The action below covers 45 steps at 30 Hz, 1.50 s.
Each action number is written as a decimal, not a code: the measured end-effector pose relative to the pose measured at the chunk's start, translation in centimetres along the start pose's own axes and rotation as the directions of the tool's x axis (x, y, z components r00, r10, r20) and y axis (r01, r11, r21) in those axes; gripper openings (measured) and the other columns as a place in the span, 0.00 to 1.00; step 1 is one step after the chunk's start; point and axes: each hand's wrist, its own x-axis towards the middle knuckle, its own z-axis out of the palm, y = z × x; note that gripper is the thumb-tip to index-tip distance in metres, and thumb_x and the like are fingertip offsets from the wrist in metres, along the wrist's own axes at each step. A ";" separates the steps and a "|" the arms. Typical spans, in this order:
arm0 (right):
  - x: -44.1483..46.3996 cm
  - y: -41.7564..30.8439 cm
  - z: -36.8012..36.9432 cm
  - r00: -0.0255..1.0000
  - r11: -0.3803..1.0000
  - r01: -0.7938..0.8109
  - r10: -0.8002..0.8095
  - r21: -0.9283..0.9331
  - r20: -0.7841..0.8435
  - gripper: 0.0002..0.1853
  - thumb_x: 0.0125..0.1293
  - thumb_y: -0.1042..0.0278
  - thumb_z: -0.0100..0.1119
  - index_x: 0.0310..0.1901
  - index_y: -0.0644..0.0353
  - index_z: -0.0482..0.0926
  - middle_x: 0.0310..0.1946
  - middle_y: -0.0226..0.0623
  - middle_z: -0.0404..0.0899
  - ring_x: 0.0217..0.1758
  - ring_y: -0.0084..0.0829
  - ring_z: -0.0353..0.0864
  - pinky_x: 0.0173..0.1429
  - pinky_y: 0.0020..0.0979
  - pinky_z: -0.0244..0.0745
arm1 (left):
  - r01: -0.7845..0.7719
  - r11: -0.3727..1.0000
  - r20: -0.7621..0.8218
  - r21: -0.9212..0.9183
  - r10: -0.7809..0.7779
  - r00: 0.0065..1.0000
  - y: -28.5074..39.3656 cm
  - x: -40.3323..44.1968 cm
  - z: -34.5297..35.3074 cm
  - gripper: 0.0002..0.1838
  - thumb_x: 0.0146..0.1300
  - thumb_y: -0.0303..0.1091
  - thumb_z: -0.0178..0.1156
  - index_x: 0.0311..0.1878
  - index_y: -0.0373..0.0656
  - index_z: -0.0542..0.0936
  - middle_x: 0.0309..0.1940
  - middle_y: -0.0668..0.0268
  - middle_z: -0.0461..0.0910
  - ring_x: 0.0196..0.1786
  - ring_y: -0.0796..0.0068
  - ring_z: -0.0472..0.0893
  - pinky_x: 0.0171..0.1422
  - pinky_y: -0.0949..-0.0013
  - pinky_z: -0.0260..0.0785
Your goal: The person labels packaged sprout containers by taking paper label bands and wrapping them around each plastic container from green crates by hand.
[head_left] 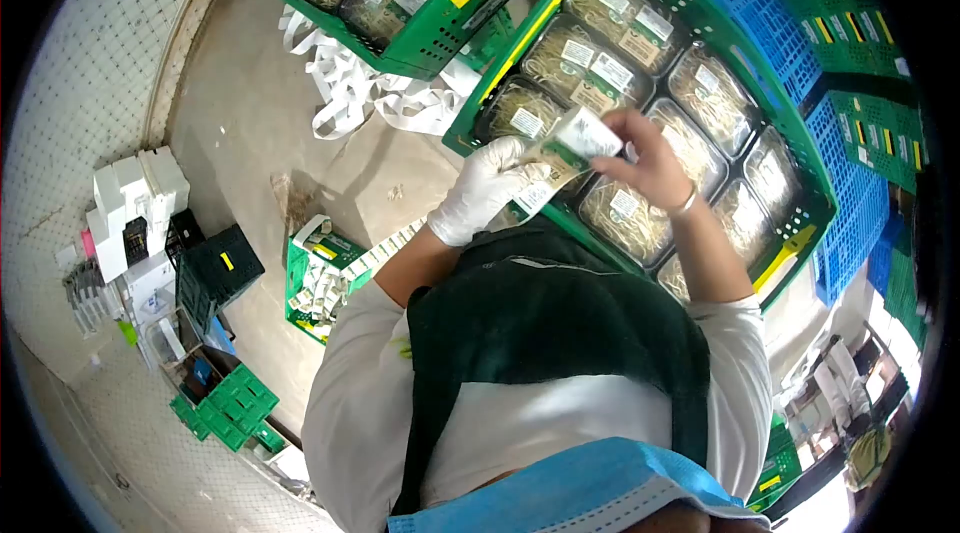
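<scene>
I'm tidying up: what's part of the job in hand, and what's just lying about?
Seemingly in the job:
- label strip in the gloved left hand, right hand at it
- film-topped food trays
- their green crate

Seemingly lying about:
- tangled white ribbon
- white boxes
- black crate

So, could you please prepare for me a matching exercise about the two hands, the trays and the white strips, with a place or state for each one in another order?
1. left hand
2. right hand
3. filled trays
4. white strips

A. lying tangled on the floor
B. ungloved, with a band at the wrist
C. side by side in a green crate
D. gloved, holding printed labels

Pairs: 1-D, 2-B, 3-C, 4-A
</scene>
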 end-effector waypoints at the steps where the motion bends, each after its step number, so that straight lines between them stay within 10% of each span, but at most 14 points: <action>1: -1.1 -1.1 0.2 1.000 0.987 -0.020 0.017 -0.160 -0.025 0.17 0.50 0.68 0.61 0.42 0.62 0.71 0.31 0.40 0.74 0.32 0.27 0.76 0.36 0.26 0.70 | -0.011 0.987 0.092 0.163 -0.004 0.996 -0.1 0.2 0.0 0.08 0.53 0.26 0.57 0.37 0.36 0.75 0.34 0.68 0.76 0.37 0.83 0.73 0.42 0.77 0.66; 3: -2.8 -0.9 0.4 0.997 0.988 -0.058 0.051 -0.140 -0.051 0.13 0.51 0.69 0.61 0.39 0.62 0.73 0.27 0.42 0.75 0.28 0.29 0.77 0.32 0.26 0.70 | -0.007 0.674 0.133 0.739 -0.135 0.982 2.8 0.4 1.6 0.12 0.52 0.26 0.57 0.41 0.35 0.74 0.34 0.68 0.77 0.37 0.79 0.74 0.44 0.75 0.65; 5: -4.8 -1.0 0.8 0.990 0.989 -0.023 0.002 -0.147 -0.143 0.12 0.51 0.70 0.60 0.37 0.62 0.73 0.25 0.45 0.76 0.24 0.34 0.77 0.29 0.29 0.71 | -0.265 0.963 0.102 0.052 0.259 0.961 0.1 1.3 5.4 0.09 0.53 0.25 0.56 0.39 0.35 0.75 0.35 0.68 0.77 0.36 0.80 0.73 0.44 0.76 0.65; 6: -5.7 -1.3 1.0 0.981 0.991 -0.100 0.084 -0.088 -0.173 0.12 0.51 0.69 0.60 0.37 0.62 0.73 0.25 0.45 0.76 0.24 0.33 0.77 0.29 0.29 0.72 | -0.289 0.892 0.211 0.348 0.226 0.951 1.2 1.0 5.5 0.05 0.54 0.24 0.55 0.35 0.34 0.75 0.34 0.68 0.76 0.37 0.83 0.72 0.42 0.78 0.64; 11: -8.2 2.8 -4.4 0.861 0.935 -0.051 -0.137 -0.351 -0.489 0.11 0.45 0.71 0.63 0.32 0.59 0.75 0.25 0.38 0.76 0.28 0.32 0.76 0.31 0.29 0.72 | -0.022 0.919 0.169 0.394 -0.049 0.984 -0.7 1.1 8.6 0.04 0.53 0.26 0.58 0.30 0.37 0.74 0.25 0.69 0.75 0.28 0.87 0.72 0.29 0.83 0.65; 16: -5.1 12.7 -15.5 0.792 0.439 -0.423 -0.247 -0.793 -0.559 0.12 0.50 0.61 0.56 0.33 0.57 0.71 0.32 0.37 0.74 0.39 0.38 0.72 0.41 0.37 0.69 | 0.153 0.981 0.097 0.118 -0.165 0.982 -3.3 1.0 7.3 0.05 0.53 0.22 0.55 0.35 0.35 0.74 0.28 0.66 0.77 0.28 0.84 0.75 0.31 0.81 0.68; 22: -5.4 15.2 -13.3 0.671 0.269 -0.684 -0.132 -0.678 -0.729 0.36 0.52 0.46 0.52 0.59 0.57 0.56 0.52 0.40 0.63 0.52 0.39 0.64 0.52 0.38 0.59 | 0.189 0.980 -0.007 0.066 -0.189 0.982 -2.5 -0.5 6.7 0.08 0.54 0.21 0.53 0.38 0.34 0.73 0.32 0.65 0.77 0.32 0.83 0.76 0.35 0.81 0.68; 24: -6.3 13.0 -10.9 0.676 0.381 -0.637 -0.141 -0.670 -0.723 0.36 0.53 0.42 0.50 0.57 0.59 0.58 0.51 0.43 0.65 0.50 0.42 0.65 0.51 0.40 0.63 | 0.112 0.993 0.035 0.043 -0.113 0.993 -2.8 -0.4 6.9 0.11 0.54 0.20 0.52 0.42 0.34 0.72 0.36 0.64 0.76 0.37 0.81 0.75 0.42 0.79 0.68; 26: -8.2 8.2 -6.7 0.894 0.986 -0.164 0.165 0.039 -0.416 0.27 0.53 0.51 0.58 0.48 0.63 0.67 0.38 0.44 0.73 0.42 0.35 0.73 0.48 0.33 0.67 | 0.040 0.999 0.068 0.015 -0.041 0.997 -2.4 -0.5 9.0 0.11 0.55 0.20 0.53 0.43 0.34 0.71 0.36 0.65 0.76 0.38 0.81 0.75 0.42 0.78 0.68; 27: -9.2 4.0 -5.1 0.976 0.986 -0.107 0.129 0.127 -0.175 0.22 0.53 0.57 0.59 0.45 0.62 0.69 0.37 0.40 0.75 0.42 0.29 0.74 0.47 0.29 0.69 | -0.036 0.999 0.097 -0.014 0.037 0.995 -2.1 -0.6 9.6 0.12 0.55 0.21 0.53 0.44 0.34 0.71 0.36 0.65 0.75 0.38 0.81 0.75 0.43 0.77 0.68; 31: -11.4 0.8 -0.8 0.969 0.991 -0.024 -0.010 -0.133 -0.249 0.16 0.52 0.71 0.60 0.42 0.64 0.69 0.31 0.43 0.74 0.31 0.35 0.75 0.37 0.28 0.70 | 0.041 0.744 0.240 0.667 -0.267 0.933 -0.6 -0.1 8.2 0.19 0.53 0.22 0.55 0.50 0.35 0.68 0.44 0.64 0.73 0.46 0.80 0.72 0.51 0.76 0.64; 32: -11.9 0.8 0.0 0.969 0.993 -0.039 0.011 -0.112 -0.245 0.14 0.52 0.72 0.59 0.41 0.64 0.70 0.31 0.44 0.74 0.30 0.35 0.75 0.36 0.28 0.70 | -0.136 0.967 0.282 0.216 0.071 0.957 -0.7 -0.6 10.0 0.15 0.52 0.24 0.57 0.45 0.35 0.71 0.38 0.67 0.76 0.40 0.83 0.73 0.46 0.78 0.65; 39: -12.2 3.5 -6.1 0.828 0.914 -0.237 0.013 -0.329 -0.560 0.11 0.50 0.66 0.61 0.34 0.60 0.75 0.27 0.41 0.77 0.29 0.39 0.76 0.32 0.32 0.71 | -0.022 0.850 0.187 0.526 -0.091 0.978 -2.2 -2.0 10.4 0.07 0.53 0.31 0.59 0.30 0.38 0.74 0.24 0.73 0.74 0.26 0.89 0.69 0.28 0.81 0.61; 45: -10.7 15.0 -7.4 0.936 0.421 -0.328 0.025 -0.846 -0.350 0.23 0.52 0.55 0.55 0.46 0.59 0.67 0.37 0.39 0.70 0.44 0.39 0.69 0.43 0.37 0.66 | 0.136 0.988 0.109 0.074 -0.143 0.984 -4.1 -3.5 5.6 0.06 0.53 0.21 0.51 0.36 0.36 0.73 0.30 0.64 0.77 0.30 0.81 0.77 0.33 0.80 0.70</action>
